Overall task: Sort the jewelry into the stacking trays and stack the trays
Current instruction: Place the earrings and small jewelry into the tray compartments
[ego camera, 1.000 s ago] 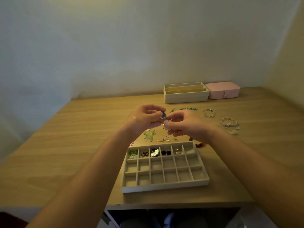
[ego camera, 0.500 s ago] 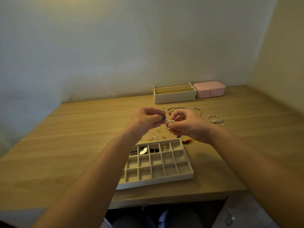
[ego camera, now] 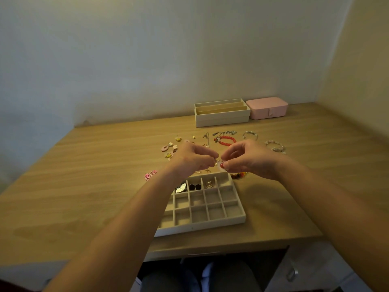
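A beige grid tray [ego camera: 210,223] lies near the desk's front edge, with a few earrings and rings in its back row. Just above that back row, my left hand [ego camera: 192,158] and my right hand [ego camera: 248,159] meet, both pinching a small earring [ego camera: 219,164] between their fingertips. Loose jewelry lies behind my hands: a red bead bracelet [ego camera: 227,140], pale bead bracelets [ego camera: 275,146], pink earrings [ego camera: 168,148] and a pink piece [ego camera: 150,174] at the left. A second beige tray [ego camera: 222,119] with long slots stands at the back.
A pink closed jewelry box [ego camera: 267,107] sits next to the long-slot tray, by the back wall. The wooden desk [ego camera: 84,186] ends in a corner at the right wall. My knees show under the desk's front edge.
The camera has shifted, so the scene sits further right and lower. My hands stay together on the small piece and have dropped closer to the grid tray's back row.
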Tool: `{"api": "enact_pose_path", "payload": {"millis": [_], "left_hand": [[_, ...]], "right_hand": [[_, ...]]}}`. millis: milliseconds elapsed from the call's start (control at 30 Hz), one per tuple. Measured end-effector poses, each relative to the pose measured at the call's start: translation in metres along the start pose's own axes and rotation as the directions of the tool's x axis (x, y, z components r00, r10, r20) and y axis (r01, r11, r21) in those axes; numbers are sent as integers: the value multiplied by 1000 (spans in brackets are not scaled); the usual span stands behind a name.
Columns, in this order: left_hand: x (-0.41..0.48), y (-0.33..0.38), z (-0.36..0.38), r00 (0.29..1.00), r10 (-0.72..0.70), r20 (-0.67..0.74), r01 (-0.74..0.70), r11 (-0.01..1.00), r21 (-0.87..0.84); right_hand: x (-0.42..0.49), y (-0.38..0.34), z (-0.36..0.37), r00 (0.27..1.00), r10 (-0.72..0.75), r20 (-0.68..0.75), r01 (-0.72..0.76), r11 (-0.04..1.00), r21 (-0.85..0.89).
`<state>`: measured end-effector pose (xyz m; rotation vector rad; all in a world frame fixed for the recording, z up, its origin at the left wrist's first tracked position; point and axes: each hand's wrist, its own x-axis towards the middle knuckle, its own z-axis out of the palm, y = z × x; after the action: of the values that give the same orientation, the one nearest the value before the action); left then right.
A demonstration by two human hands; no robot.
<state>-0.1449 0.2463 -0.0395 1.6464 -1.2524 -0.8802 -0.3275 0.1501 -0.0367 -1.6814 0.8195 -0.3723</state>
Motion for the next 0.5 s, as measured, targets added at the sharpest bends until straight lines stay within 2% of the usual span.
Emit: {"api": "enact_pose_path", "payload": {"millis": [233, 500], "left_hand": [[4, -10, 10, 999, 37, -37, -28, 978, 209], [9, -18, 16, 993, 112, -37, -89, 916, 392]], "right_hand": [[5, 5, 5, 998, -42, -43, 27, 953, -301], [14, 11, 12, 994, -75, -75, 35, 898, -439]]}}
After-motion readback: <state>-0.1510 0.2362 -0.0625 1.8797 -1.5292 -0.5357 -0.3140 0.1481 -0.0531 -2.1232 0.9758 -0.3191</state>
